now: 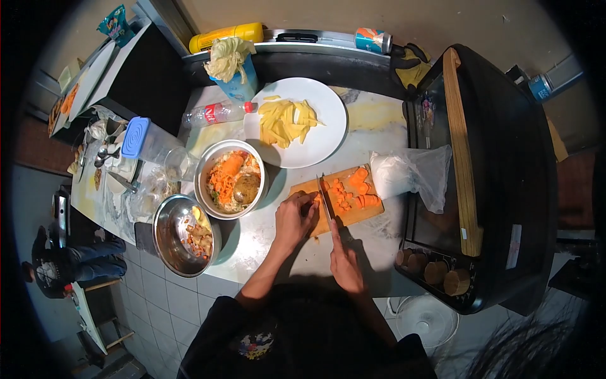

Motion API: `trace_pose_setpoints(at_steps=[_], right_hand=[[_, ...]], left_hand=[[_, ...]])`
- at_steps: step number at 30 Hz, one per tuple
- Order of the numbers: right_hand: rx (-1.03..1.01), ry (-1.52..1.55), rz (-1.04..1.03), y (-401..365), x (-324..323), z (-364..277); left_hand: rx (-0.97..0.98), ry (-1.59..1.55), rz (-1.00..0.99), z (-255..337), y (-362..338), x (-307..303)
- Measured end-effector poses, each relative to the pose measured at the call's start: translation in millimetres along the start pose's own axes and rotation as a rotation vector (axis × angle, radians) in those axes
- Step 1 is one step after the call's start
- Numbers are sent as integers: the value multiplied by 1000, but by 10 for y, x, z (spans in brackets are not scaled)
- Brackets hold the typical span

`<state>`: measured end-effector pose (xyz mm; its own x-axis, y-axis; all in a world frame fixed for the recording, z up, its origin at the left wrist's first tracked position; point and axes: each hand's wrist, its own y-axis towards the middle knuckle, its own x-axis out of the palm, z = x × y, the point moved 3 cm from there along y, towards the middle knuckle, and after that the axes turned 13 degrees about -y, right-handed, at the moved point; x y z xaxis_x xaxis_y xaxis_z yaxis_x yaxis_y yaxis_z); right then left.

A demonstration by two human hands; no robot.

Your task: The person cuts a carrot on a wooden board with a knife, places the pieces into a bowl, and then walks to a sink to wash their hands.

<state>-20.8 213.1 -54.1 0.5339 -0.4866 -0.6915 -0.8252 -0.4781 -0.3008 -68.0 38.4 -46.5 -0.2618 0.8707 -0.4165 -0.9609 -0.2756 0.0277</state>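
In the head view, my right hand [345, 264] is closed around the handle of a kitchen knife [327, 205], index finger stretched along it. The blade stands on a wooden cutting board [353, 220]. Just left of the blade, my left hand [295, 218] has its fingers bent over a piece of carrot [317, 198], mostly hidden by the fingertips. Cut carrot chunks [360, 188] lie on the board to the right of the knife. A clear plastic bag of white powder or grains [392, 174] touches the board's upper right corner.
A white plate [331, 129] bears yellow strips. Left of the board stand a pot [260, 158] of shredded food and a steel bowl [165, 243] of peelings. A plastic bottle [218, 114] lies behind. A black oven [492, 183] borders the right; a person [63, 259] is far left.
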Motion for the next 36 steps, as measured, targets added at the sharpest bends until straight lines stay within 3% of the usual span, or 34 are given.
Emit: trace_pose_setpoints(at_steps=[22, 29, 36], right_hand=[[110, -16, -55, -6, -39, -90], [49, -28, 10, -3, 46, -18], [110, -61, -80, 8, 44, -41]], left_hand=[[-86, -6, -5, 26, 10, 4], [-91, 2, -4, 17, 11, 7], [-87, 6, 2, -15, 11, 16]])
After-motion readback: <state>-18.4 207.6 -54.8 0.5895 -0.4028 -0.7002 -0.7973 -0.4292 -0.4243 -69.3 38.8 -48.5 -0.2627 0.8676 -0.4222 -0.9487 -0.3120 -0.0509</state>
